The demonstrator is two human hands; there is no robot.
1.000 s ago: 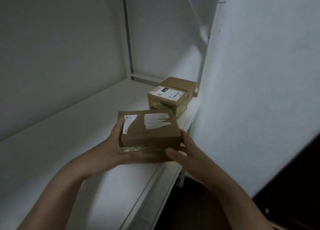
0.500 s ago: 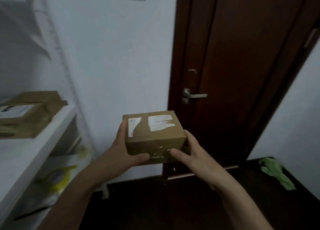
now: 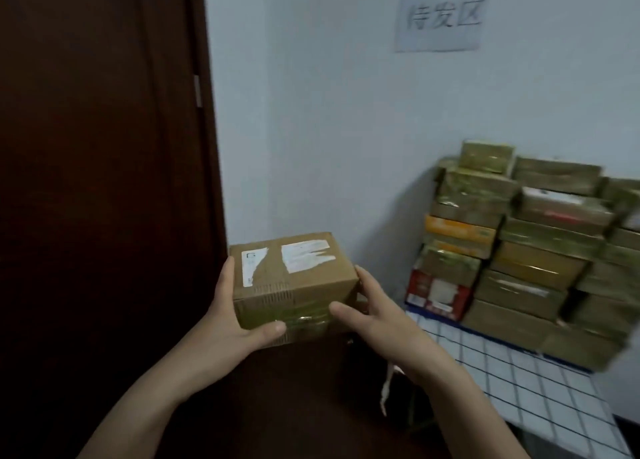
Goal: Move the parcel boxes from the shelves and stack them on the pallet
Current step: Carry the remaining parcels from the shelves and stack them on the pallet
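A small brown parcel box (image 3: 294, 282) with torn white labels on top is held in the air at centre frame. My left hand (image 3: 235, 323) grips its left side with the thumb under the front edge. My right hand (image 3: 374, 320) clasps its right side. To the right, a stack of taped parcel boxes (image 3: 526, 247) stands several layers high on the pallet (image 3: 519, 375), which is covered by a white sheet with a dark grid. The held box is left of the stack and apart from it.
A dark wooden door (image 3: 104, 181) fills the left side. A paper sign (image 3: 443, 15) hangs on the pale wall above the stack. Dark floor lies below my arms, with a dark object and a white strip (image 3: 386, 389) beside the pallet.
The view has swung right from the shelf, past the door, to the pallet stack. The box has stayed in both hands throughout, lifted off the shelf and carried along.
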